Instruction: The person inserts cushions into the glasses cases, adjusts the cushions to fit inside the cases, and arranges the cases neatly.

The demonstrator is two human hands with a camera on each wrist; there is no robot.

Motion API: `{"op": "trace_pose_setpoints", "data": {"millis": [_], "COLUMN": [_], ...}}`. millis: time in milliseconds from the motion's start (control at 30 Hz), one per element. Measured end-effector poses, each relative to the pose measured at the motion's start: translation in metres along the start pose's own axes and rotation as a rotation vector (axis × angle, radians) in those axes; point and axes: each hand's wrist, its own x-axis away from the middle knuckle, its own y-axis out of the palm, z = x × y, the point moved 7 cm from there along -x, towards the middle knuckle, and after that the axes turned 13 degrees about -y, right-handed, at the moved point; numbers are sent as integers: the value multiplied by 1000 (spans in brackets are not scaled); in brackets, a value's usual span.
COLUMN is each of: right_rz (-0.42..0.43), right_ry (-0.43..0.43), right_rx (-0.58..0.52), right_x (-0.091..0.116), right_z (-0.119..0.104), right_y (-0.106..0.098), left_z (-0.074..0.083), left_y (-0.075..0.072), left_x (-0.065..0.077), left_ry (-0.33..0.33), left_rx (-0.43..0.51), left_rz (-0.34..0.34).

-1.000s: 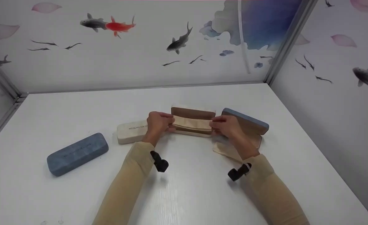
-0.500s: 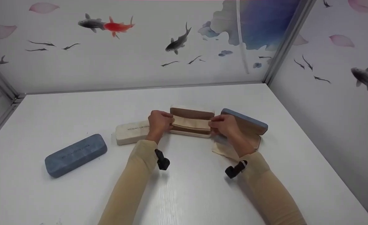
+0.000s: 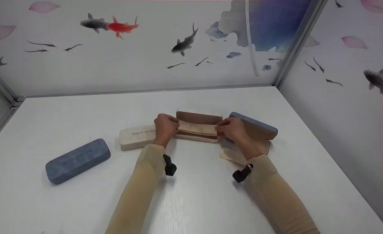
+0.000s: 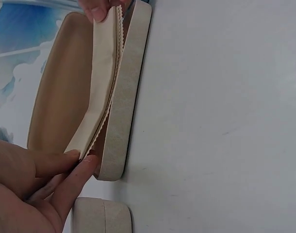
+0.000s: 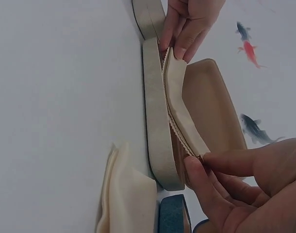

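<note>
A folded cream cleaning cloth (image 3: 197,127) with zigzag-cut edges stretches between both hands, inside the mouth of an open cream glasses case (image 3: 199,139). The left hand (image 3: 166,127) pinches the cloth's left end between thumb and fingers; the left wrist view shows that grip (image 4: 39,179) close up. At the opposite end, the right hand (image 3: 232,129) pinches it the same way, plain in the right wrist view. The case's brown-lined lid (image 5: 208,102) stands raised behind the cloth. The cloth sags slightly in the middle, over the case's base.
A closed cream glasses case (image 3: 136,137) lies left of the open one, partly behind the left hand. Farther left is a closed blue case (image 3: 78,161). An open blue case (image 3: 259,125) stands at right, with another cream cloth (image 3: 232,156) before it.
The cloth and both hands have shifted very slightly, with the cloth held between them throughout. The whole view has drifted a little to the left.
</note>
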Motion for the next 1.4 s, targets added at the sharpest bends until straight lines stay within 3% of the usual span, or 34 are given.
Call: {"op": "trace_pose_setpoints", "data": {"millis": [567, 833, 1000, 1067, 1167, 1267, 1400], "right_rz": [-34, -36, -29, -45, -70, -72, -62], "right_ry": [30, 52, 52, 52, 69, 107, 171], "right_rx": [88, 141, 13, -76, -154, -167, -131], "right_x": [-2, 11, 15, 14, 11, 9, 9], "right_z": [2, -5, -8, -9, -8, -6, -3], "right_y": [7, -11, -18, -17, -15, -13, -13], "left_z": [3, 12, 22, 24, 23, 21, 19], "left_y": [-2, -12, -20, -17, -8, 2, 9], "left_x": [0, 1, 2, 2, 3, 4, 6], "left_ry": [12, 34, 52, 54, 28, -15, -58], "left_rx": [-117, -110, -100, -113, -126, -140, -139], "left_rz": [24, 5, 43, 11, -108, -222, -290]}}
